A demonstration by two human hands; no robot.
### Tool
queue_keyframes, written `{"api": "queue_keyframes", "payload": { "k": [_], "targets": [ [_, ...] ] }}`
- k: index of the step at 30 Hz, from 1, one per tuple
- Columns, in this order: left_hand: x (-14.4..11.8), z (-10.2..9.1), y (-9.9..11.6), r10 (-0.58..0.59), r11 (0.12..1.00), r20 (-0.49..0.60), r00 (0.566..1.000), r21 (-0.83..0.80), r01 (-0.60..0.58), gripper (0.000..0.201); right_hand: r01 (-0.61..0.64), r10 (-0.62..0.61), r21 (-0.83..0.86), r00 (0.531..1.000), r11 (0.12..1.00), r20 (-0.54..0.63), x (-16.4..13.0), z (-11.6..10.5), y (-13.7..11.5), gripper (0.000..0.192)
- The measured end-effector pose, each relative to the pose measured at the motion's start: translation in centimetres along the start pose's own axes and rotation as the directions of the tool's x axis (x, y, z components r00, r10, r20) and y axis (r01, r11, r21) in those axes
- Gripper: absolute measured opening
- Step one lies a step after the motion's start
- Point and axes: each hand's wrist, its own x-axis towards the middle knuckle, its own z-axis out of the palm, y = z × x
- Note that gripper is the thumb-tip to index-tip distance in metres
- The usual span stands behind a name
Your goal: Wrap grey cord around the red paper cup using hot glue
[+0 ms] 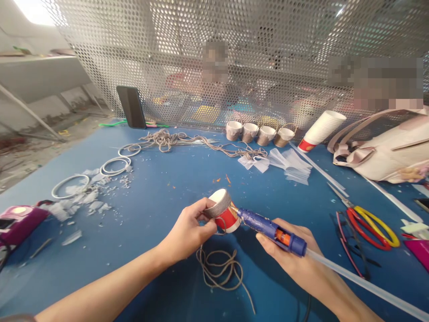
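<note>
Near the middle of the table, my left hand (192, 226) grips a red and white paper cup (225, 219), tilted on its side. Grey-brown cord (219, 205) is wound around the cup's rim end, and its loose tail (223, 270) lies coiled on the table below. In my right hand (288, 250) is a blue glue gun (264, 225), with its nozzle at the cup's red side, close to the wound cord. A long translucent glue stick (351, 275) runs out of the gun's back end. My right fingers are partly hidden behind the gun.
Several cord-covered cups (250, 132) and a leaning stack of paper cups (323, 129) stand at the back. Scissors (368, 226) and glasses (351, 248) lie right, beside a pale bag (392, 147). White rings (114, 165), scraps, cord (167, 139) and a phone (132, 107) are left; a perforated metal screen (181, 58) borders the table.
</note>
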Motion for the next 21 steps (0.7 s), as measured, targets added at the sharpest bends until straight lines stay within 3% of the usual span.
{"api": "queue_keyframes", "payload": {
  "k": [7, 12, 18, 21],
  "targets": [
    [0.11, -0.10, 0.03, -0.043, 0.996, 0.032, 0.999, -0.078, 0.045, 0.008, 0.031, -0.031, -0.010, 1.000, 0.999, 0.003, 0.04, -0.43, 0.02, 0.034],
    [0.12, -0.05, 0.26, -0.070, 0.994, 0.018, 0.997, -0.082, 0.071, 0.007, -0.013, 0.012, 0.005, 0.998, 1.000, 0.062, -0.14, -0.48, -0.10, 0.032],
    [0.16, -0.03, 0.55, -0.079, 0.992, 0.020, 0.997, -0.097, 0.081, 0.005, 0.000, 0.000, 0.017, 1.000, 1.000, -0.013, -0.11, -0.40, 0.00, 0.033],
    [0.17, 0.03, 0.44, -0.086, 0.990, 0.025, 0.996, -0.113, 0.088, 0.005, -0.020, 0.020, 0.013, 0.999, 1.000, 0.034, -0.14, -0.37, -0.03, 0.034]
  ]
}}
